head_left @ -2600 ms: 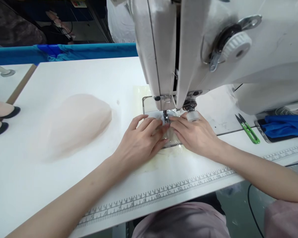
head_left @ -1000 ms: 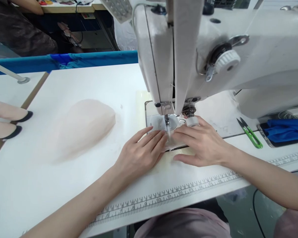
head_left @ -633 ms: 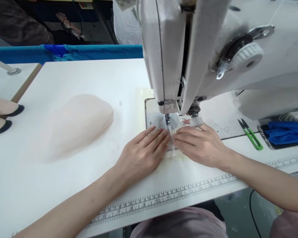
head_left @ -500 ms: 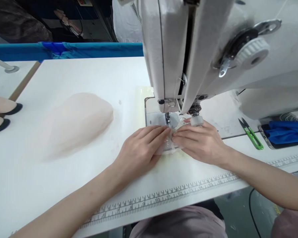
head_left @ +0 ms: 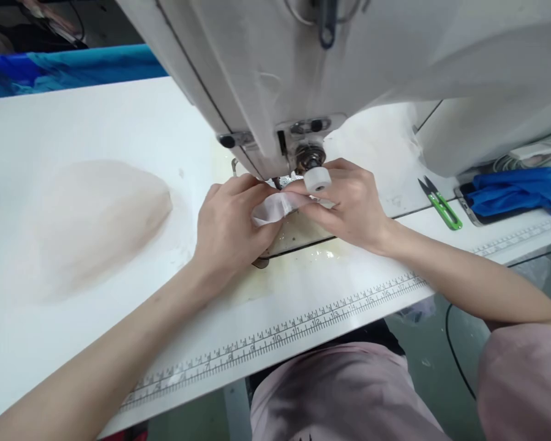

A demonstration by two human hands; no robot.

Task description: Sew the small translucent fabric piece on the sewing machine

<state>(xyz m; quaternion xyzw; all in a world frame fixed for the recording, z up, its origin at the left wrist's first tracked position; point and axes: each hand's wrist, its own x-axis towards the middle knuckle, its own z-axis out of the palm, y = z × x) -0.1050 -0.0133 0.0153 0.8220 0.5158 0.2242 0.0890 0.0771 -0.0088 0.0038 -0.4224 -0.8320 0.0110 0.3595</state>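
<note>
At frame left I see sheer fabric [head_left: 105, 223] on the worktop [head_left: 92, 119]. At centre, the left hand [head_left: 229, 223] and right hand [head_left: 351, 202] pinch a translucent white strip [head_left: 272, 209] just below the sewing-machine head [head_left: 257, 79], presumably steadying it. At right, green thread snips [head_left: 444, 209] lie probably for easy reach; blue cloth [head_left: 517, 191] covers part of a slab [head_left: 469, 206], tray or phone, I can't tell.

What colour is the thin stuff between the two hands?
The thin material is whitish; it shows best in the head view.
</note>
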